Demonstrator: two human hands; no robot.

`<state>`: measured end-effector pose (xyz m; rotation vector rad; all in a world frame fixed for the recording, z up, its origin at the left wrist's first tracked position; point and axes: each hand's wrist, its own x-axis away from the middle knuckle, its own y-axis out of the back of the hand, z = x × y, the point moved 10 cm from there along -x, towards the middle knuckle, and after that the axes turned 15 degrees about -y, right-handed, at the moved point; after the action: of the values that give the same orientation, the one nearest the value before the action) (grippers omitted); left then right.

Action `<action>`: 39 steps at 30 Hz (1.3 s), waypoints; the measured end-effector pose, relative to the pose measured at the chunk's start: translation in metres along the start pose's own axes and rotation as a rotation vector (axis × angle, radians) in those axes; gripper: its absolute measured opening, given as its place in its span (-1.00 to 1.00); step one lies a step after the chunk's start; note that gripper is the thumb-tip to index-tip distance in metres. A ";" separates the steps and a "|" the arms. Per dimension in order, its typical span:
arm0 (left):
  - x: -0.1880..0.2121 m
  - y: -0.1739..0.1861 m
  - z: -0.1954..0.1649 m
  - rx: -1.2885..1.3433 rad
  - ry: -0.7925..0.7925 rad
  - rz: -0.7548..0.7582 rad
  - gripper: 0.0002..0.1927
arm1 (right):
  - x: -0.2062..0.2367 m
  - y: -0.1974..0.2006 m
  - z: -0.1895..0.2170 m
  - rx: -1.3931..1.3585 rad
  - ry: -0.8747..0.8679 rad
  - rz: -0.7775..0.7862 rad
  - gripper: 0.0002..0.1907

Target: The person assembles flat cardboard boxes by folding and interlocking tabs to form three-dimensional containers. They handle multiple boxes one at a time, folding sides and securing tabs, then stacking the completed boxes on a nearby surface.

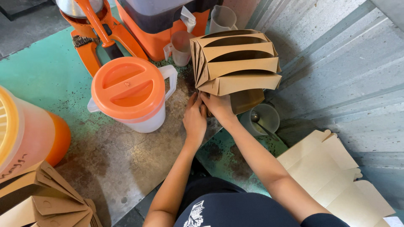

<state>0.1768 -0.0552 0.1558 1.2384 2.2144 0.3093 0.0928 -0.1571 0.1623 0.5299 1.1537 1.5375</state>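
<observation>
Hands meet at the foot of a nested stack of folded brown cardboard boxes, which stands on the worn metal-topped counter against the corrugated wall. Left hand and right hand lie side by side, fingers curled against the lowest box; whether either is actually clamped on the card cannot be told, since the fingertips are hidden under the stack.

Risks noted:
- Stack leans and fans open towards the person. With support only at the bottom edge, the upper boxes could slide off.
- White pitcher with an orange lid stands just beside the left hand; an elbow or a shifting box could knock it.
- Clear measuring jug sits close behind the stack, and a small metal cup with a spoon sits near the right wrist. Either could tip if the stack is pushed back or dragged sideways.
- Counter surface looks gritty and stained, so card bottoms may pick up dirt or moisture.
</observation>
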 end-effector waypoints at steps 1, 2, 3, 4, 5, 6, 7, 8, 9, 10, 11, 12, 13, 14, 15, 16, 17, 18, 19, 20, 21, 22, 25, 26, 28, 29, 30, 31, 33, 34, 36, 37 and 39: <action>-0.001 -0.004 0.003 0.014 -0.013 0.014 -0.52 | 0.000 -0.002 -0.001 -0.025 -0.034 0.032 -0.77; -0.001 -0.005 0.005 0.045 -0.055 -0.001 -0.55 | 0.001 -0.004 -0.001 -0.050 -0.070 0.063 -0.79; -0.001 -0.007 0.009 0.076 -0.099 -0.014 -0.58 | 0.001 -0.005 0.002 -0.024 -0.075 0.059 -0.80; -0.001 -0.009 0.014 0.108 -0.143 -0.028 -0.61 | 0.002 -0.007 0.005 0.002 -0.079 0.055 -0.81; 0.001 -0.011 0.024 0.212 -0.160 -0.053 -0.62 | 0.002 -0.009 0.007 0.029 -0.084 0.051 -0.83; 0.003 -0.014 0.034 0.317 -0.179 -0.078 -0.63 | 0.005 -0.007 0.013 0.036 -0.037 0.009 -0.82; 0.005 -0.018 0.044 0.422 -0.198 -0.103 -0.63 | 0.009 -0.005 0.018 0.043 0.010 -0.034 -0.82; 0.010 -0.028 0.067 0.615 -0.061 -0.133 -0.65 | 0.013 -0.004 0.023 0.050 0.056 -0.075 -0.81; 0.016 -0.042 0.087 0.804 0.081 -0.161 -0.66 | 0.013 -0.011 0.018 0.042 0.008 -0.041 -0.83; 0.024 -0.057 0.105 0.991 0.226 -0.186 -0.67 | 0.012 -0.018 0.014 0.034 -0.040 -0.007 -0.84; 0.025 -0.054 0.110 1.009 0.165 -0.252 -0.71 | 0.010 -0.024 0.008 0.026 -0.087 0.025 -0.86; 0.028 -0.049 0.113 1.027 0.105 -0.317 -0.72 | 0.011 -0.023 0.011 0.044 -0.041 -0.018 -0.85; 0.028 -0.044 0.115 1.043 0.047 -0.383 -0.72 | 0.011 -0.021 0.013 0.062 0.004 -0.061 -0.84; 0.028 -0.045 0.117 1.012 0.067 -0.368 -0.70 | 0.011 -0.017 0.017 0.080 0.050 -0.102 -0.83; 0.029 -0.044 0.118 0.982 0.086 -0.354 -0.67 | 0.008 -0.022 0.013 0.092 0.022 -0.037 -0.82; 0.028 -0.045 0.119 0.951 0.107 -0.339 -0.64 | 0.004 -0.027 0.008 0.104 -0.007 0.029 -0.80; 0.025 -0.045 0.113 0.938 0.101 -0.326 -0.71 | 0.002 -0.031 0.002 0.115 -0.039 0.098 -0.78; 0.021 -0.044 0.107 0.924 0.095 -0.312 -0.75 | 0.004 -0.031 -0.001 0.021 -0.034 0.202 -0.70; 0.014 -0.043 0.100 0.911 0.083 -0.299 -0.76 | 0.004 -0.025 -0.007 -0.075 -0.026 0.299 -0.60; 0.006 -0.041 0.088 0.852 0.035 -0.250 -0.69 | 0.005 -0.016 -0.011 -0.173 -0.015 0.393 -0.51; 0.001 -0.041 0.076 0.792 -0.009 -0.202 -0.58 | 0.013 -0.011 -0.024 -0.222 -0.095 0.519 -0.50; -0.004 -0.042 0.066 0.734 -0.055 -0.155 -0.44 | 0.027 -0.005 -0.037 -0.269 -0.173 0.645 -0.49; -0.016 -0.049 0.057 0.548 -0.038 -0.053 -0.27 | 0.048 0.055 -0.065 -0.231 -0.148 0.513 -0.57; -0.018 -0.052 0.056 0.588 -0.049 -0.048 -0.26 | 0.059 0.065 -0.097 -0.151 -0.343 0.526 -0.56; -0.020 -0.056 0.058 0.664 -0.070 -0.039 -0.26 | 0.057 0.117 -0.104 -0.303 -0.165 0.175 -0.66; -0.021 -0.063 0.065 0.756 -0.015 -0.023 -0.24 | 0.055 0.130 -0.124 -0.446 -0.245 0.065 -0.66; -0.020 -0.069 0.073 0.847 0.042 -0.007 -0.22 | 0.056 0.138 -0.146 -0.590 -0.323 -0.043 -0.66; -0.018 -0.075 0.079 0.937 0.101 0.006 -0.20 | 0.053 0.138 -0.163 -0.637 -0.362 -0.090 -0.63; -0.020 -0.076 0.079 0.917 0.057 0.002 -0.22 | 0.039 0.132 -0.196 -0.736 -0.438 -0.171 -0.57; -0.021 -0.072 0.078 0.900 0.036 -0.005 -0.23 | 0.029 0.105 -0.212 -0.828 -0.563 -0.002 -0.54; -0.018 -0.064 0.069 0.810 -0.030 -0.012 -0.22 | 0.018 0.047 -0.231 -0.987 -0.804 0.363 -0.48; -0.014 -0.063 0.065 0.760 -0.058 -0.022 -0.22 | 0.012 0.042 -0.234 -0.879 -0.738 0.358 -0.48; -0.001 -0.053 0.052 0.699 -0.137 -0.094 -0.24 | 0.006 0.039 -0.230 -0.664 -0.578 0.355 -0.47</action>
<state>0.1704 -0.0889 0.0894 1.4266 2.3211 -0.6236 -0.1161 -0.2381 0.0968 0.6743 0.0841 1.7817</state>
